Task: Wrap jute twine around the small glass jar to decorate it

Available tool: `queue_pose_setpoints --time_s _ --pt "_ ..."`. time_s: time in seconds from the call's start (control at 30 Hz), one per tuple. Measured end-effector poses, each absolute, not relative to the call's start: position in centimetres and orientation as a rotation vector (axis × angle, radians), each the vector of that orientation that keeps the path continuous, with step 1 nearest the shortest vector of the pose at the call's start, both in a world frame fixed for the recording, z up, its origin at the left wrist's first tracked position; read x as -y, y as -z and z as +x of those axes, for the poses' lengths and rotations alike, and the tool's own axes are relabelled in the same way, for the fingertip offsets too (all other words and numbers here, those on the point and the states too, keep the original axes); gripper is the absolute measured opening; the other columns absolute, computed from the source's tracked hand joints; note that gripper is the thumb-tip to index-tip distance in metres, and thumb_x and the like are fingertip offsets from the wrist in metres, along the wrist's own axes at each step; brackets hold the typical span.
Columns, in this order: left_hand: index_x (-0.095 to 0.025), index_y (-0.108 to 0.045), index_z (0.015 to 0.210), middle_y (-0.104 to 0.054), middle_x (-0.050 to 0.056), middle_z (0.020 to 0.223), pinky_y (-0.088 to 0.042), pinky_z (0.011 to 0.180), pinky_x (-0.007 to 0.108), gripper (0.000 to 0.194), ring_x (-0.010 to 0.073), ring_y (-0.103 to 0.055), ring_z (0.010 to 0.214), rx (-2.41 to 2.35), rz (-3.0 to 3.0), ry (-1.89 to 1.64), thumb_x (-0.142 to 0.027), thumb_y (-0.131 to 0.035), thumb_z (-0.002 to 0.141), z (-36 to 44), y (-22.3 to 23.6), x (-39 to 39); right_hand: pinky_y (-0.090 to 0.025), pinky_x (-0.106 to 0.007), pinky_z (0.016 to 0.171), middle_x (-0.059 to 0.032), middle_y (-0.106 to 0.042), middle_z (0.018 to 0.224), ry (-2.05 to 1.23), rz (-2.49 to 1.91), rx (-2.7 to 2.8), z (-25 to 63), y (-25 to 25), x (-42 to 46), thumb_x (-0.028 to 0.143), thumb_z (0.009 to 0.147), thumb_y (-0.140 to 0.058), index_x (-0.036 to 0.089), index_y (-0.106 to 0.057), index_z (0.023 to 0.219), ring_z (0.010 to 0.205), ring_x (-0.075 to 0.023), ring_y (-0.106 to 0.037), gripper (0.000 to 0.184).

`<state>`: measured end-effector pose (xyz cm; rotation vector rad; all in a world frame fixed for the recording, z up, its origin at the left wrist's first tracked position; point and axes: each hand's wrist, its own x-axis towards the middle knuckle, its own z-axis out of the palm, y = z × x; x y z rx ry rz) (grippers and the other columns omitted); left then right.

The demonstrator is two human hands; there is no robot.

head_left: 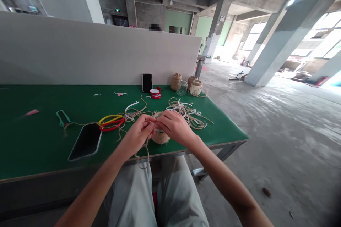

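Two bare hands work at a twine-wrapped glass jar, positioned at the front edge of the table, left of the front right corner. Left hand: fingertips pinched narrow, apparently on a strand of twine, part of which hangs over the front edge. Right hand: fingers bent down over the jar's rim, close to the left fingertips; whether they grip strand or jar cannot be told. Step in hand, by judgement: fastening or winding twine at the jar's neck. The next move calls for a taut strand and a jar kept from turning.

Surroundings, left to right. Toward the left edge: a pink scrap, then a teal-handled tool. Nearer the front edge: a smartphone, lying flat. At its upper right corner: a hand tool with one yellow and one red handle, type uncertain. At the far edge: a second phone, upright near the white partition, with red-rimmed tape rolls beside it. Near the far right corner: a clear glass jar among other wrapped jars. Toward the right edge: a tangle of twine and white strips.

Likely obstructions: the tangle close behind the right hand, and the hanging strand, which may snag.
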<state>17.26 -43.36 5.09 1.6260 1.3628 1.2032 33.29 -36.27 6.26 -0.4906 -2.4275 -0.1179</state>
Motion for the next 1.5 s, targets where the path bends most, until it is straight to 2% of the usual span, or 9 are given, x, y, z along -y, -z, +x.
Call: queue_pose_setpoints --time_s 0.1,0.2,0.3,0.43,0.8,1.27,1.5 --pt "-0.019 -0.050 0.090 -0.048 -0.004 0.061 -0.037 0.047 0.021 0.023 0.0105 -0.047 0.054 -1.415 1.594 -1.176 -0.042 -0.049 0.086 17.5 -5.0 43.1 -0.042 -0.027 0.071 -0.0057 -0.056 0.082 0.055 -0.497 2.386 34.0 -5.8 36.3 0.030 0.096 -0.040 0.019 -0.065 0.085 0.075 -0.0150 -0.052 0.029" --pt "-0.019 -0.053 0.086 -0.051 -0.003 0.063 -0.037 0.049 0.022 0.024 0.0103 -0.046 0.053 -1.530 1.695 -1.160 -0.042 -0.046 0.088 17.6 -4.9 43.3 -0.044 -0.032 0.082 -0.0085 -0.058 0.098 -0.089 -0.474 2.304 34.9 -5.0 36.4 0.028 0.094 -0.044 0.020 -0.063 0.101 0.092 -0.0184 -0.054 0.022" --pt "-0.020 -0.054 0.085 -0.056 -0.001 0.071 -0.039 0.055 0.023 0.022 0.0115 -0.050 0.057 -1.690 1.881 -1.197 -0.039 -0.044 0.089 17.9 -4.0 43.8 -0.041 -0.038 0.094 -0.0105 -0.054 0.114 -0.256 -0.502 2.207 35.7 -4.1 36.5 0.018 0.091 -0.043 0.021 -0.054 0.118 0.109 -0.0210 -0.050 0.029" --pt "-0.020 -0.053 0.086 -0.060 0.001 0.078 -0.042 0.059 0.024 0.020 0.0128 -0.054 0.063 -1.722 2.004 -1.206 -0.035 -0.041 0.091 18.3 -2.2 44.1 -0.037 -0.043 0.100 -0.0101 -0.053 0.121 -0.274 -0.537 2.245 35.9 -2.8 36.5 0.014 0.088 -0.043 0.022 -0.052 0.120 0.116 -0.0229 -0.046 0.034" --pt "-0.021 -0.053 0.083 -0.062 0.001 0.076 -0.045 0.062 0.024 0.016 0.0140 -0.058 0.066 -1.857 2.017 -1.374 -0.034 -0.044 0.089 19.6 -0.4 43.0 -0.041 -0.041 0.096 -0.0090 -0.058 0.112 -0.280 -0.557 2.207 35.1 -1.4 36.1 0.019 0.091 -0.046 0.022 -0.057 0.113 0.110 -0.0214 -0.049 0.024" --pt "-0.021 -0.050 0.081 -0.062 0.001 0.075 -0.043 0.060 0.025 0.014 0.0139 -0.057 0.065 -1.939 2.091 -1.337 -0.032 -0.045 0.089 19.7 0.0 42.8 -0.041 -0.041 0.095 -0.0094 -0.057 0.109 -0.332 -0.514 2.153 34.9 -1.0 36.2 0.017 0.090 -0.046 0.022 -0.055 0.112 0.107 -0.0217 -0.050 0.025" --pt "-0.022 -0.047 0.077 -0.059 0.000 0.071 -0.042 0.059 0.024 0.016 0.0135 -0.057 0.063 -1.966 2.091 -1.325 -0.033 -0.046 0.089 20.0 -0.2 42.8 -0.041 -0.038 0.094 -0.0078 -0.056 0.105 -0.344 -0.538 2.082 34.2 -0.5 36.2 0.014 0.086 -0.049 0.021 -0.058 0.103 0.105 -0.0197 -0.048 0.020"
